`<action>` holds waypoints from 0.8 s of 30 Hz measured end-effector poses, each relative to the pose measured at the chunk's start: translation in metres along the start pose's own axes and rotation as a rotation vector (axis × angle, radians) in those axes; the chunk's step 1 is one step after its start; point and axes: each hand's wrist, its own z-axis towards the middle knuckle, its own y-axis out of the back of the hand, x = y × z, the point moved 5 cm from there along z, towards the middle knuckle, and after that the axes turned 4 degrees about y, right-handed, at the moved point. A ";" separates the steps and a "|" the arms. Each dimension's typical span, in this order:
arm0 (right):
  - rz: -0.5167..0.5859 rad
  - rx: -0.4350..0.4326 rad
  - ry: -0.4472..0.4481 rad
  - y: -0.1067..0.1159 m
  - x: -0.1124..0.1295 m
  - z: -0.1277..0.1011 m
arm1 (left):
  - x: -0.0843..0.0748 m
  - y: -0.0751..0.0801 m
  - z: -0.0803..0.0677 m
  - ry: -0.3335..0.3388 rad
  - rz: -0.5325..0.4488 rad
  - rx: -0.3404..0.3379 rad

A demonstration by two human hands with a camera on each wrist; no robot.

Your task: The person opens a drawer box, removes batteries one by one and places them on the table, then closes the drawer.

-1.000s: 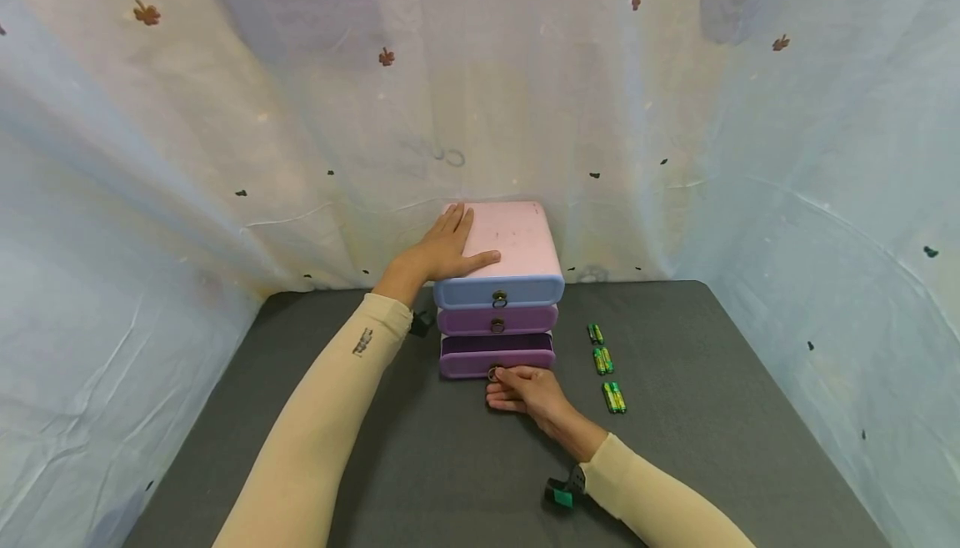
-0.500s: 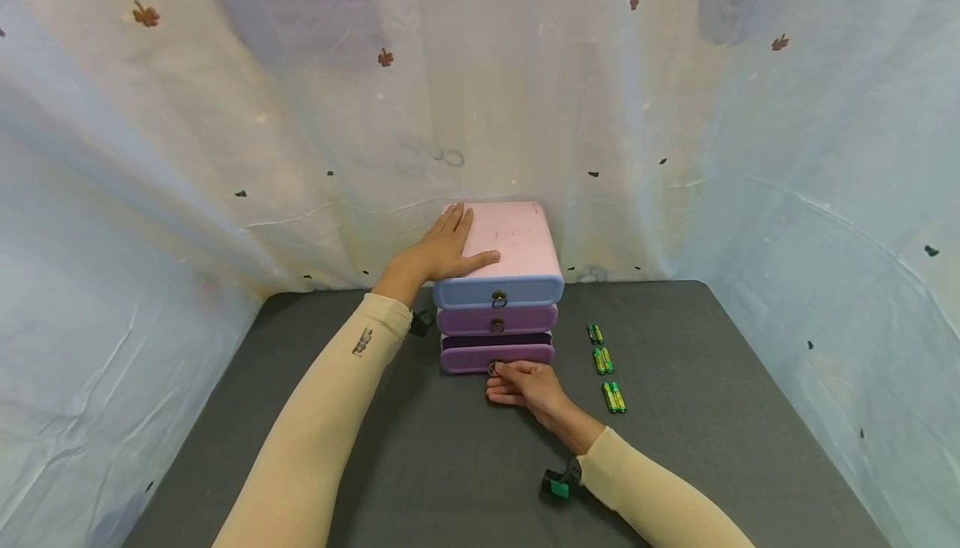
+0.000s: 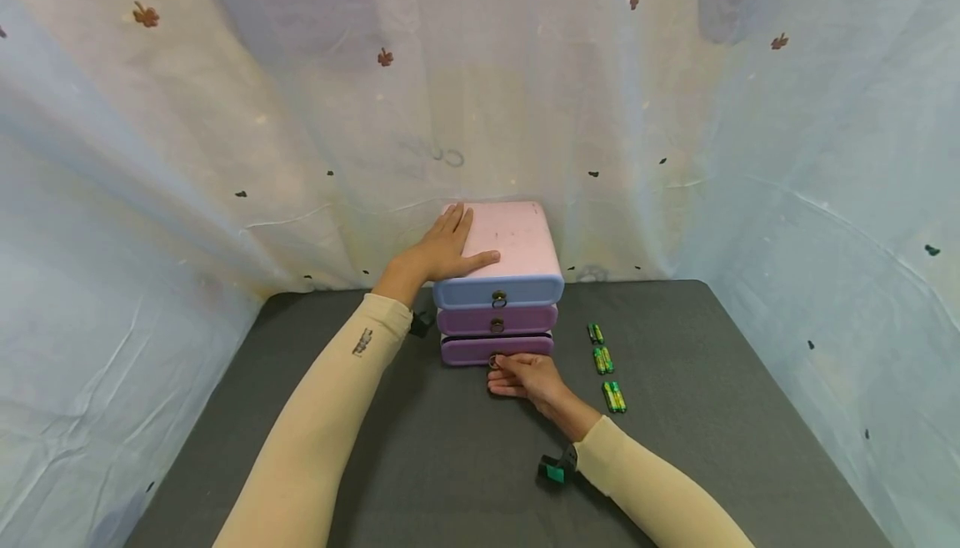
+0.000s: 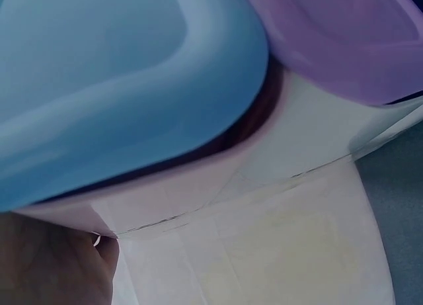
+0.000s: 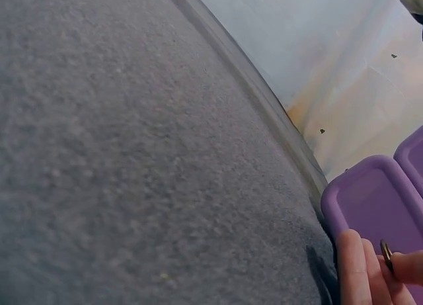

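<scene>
Pale sheeting (image 3: 225, 139) with small leaf prints encloses a dark grey tabletop (image 3: 450, 465) on three sides. At the back centre stands a small chest of three drawers (image 3: 498, 298): pink top, blue top drawer, two purple drawers beneath.

Left hand (image 3: 442, 252): arm extended forward, palm flat on the pink top near its left edge, fingers straight and together, thumb spread out along the front edge. The left wrist view shows only the blue and purple drawer fronts at very close range, blurred, and part of the hand at the lower left corner.

Right hand (image 3: 525, 377): resting low on the tabletop in front of the bottom drawer (image 3: 480, 349), thumb and forefinger pinching its ring pull (image 3: 493, 360). That drawer sits nearly flush with the one above it. The right wrist view cuts off most of the hand; fingertips and ring edge show.

Green batteries (image 3: 603, 360) lie in three small groups just right of the chest.
</scene>
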 end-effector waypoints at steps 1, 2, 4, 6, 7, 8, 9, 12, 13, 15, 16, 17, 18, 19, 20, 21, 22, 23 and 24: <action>-0.003 -0.001 -0.003 0.000 0.000 0.001 | -0.001 0.001 -0.002 -0.005 -0.002 -0.007; -0.004 -0.001 -0.007 0.000 0.000 0.001 | -0.002 0.001 -0.003 -0.009 -0.001 -0.012; -0.011 -0.002 -0.013 0.001 0.001 0.002 | -0.002 0.001 -0.003 -0.009 0.004 -0.017; -0.016 -0.002 -0.017 0.001 0.001 0.002 | -0.003 0.001 -0.003 -0.007 0.005 -0.017; -0.017 -0.003 -0.020 0.001 0.001 0.003 | -0.002 0.001 -0.003 -0.006 0.004 -0.016; -0.019 -0.003 -0.021 0.001 0.001 0.003 | -0.002 0.001 -0.003 -0.006 0.004 -0.017; -0.019 -0.004 -0.021 0.001 0.001 0.003 | -0.002 0.001 -0.003 -0.006 0.003 -0.018; -0.020 -0.005 -0.018 0.001 0.002 0.005 | -0.002 0.001 -0.003 -0.007 0.001 -0.018; -0.021 -0.007 -0.018 0.001 0.002 0.005 | -0.002 0.002 -0.003 -0.008 0.001 -0.017; -0.023 -0.010 -0.015 0.001 0.002 0.006 | -0.002 0.002 -0.003 -0.009 0.001 -0.015; -0.025 -0.011 -0.015 0.001 0.003 0.006 | -0.002 0.002 -0.003 -0.008 0.000 -0.013; -0.026 -0.014 -0.015 0.001 0.003 0.006 | -0.002 0.001 -0.003 -0.009 0.000 -0.013; -0.027 -0.016 -0.016 0.001 0.003 0.007 | -0.002 0.001 -0.003 -0.009 0.001 -0.011; -0.028 -0.018 -0.017 0.001 0.003 0.007 | -0.002 0.001 -0.003 -0.009 0.001 -0.011; -0.028 -0.020 -0.017 0.002 0.003 0.007 | -0.002 0.001 -0.003 -0.009 0.001 -0.011; -0.029 -0.023 -0.017 0.002 0.003 0.008 | -0.002 0.001 -0.003 -0.010 0.001 -0.013; -0.028 -0.025 -0.018 0.002 0.003 0.008 | -0.002 0.001 -0.003 -0.010 0.001 -0.012; -0.029 -0.027 -0.020 0.002 0.002 0.008 | -0.002 0.001 -0.003 -0.010 0.002 -0.013; -0.030 -0.027 -0.020 0.002 0.002 0.009 | -0.002 0.001 -0.003 -0.010 0.002 -0.013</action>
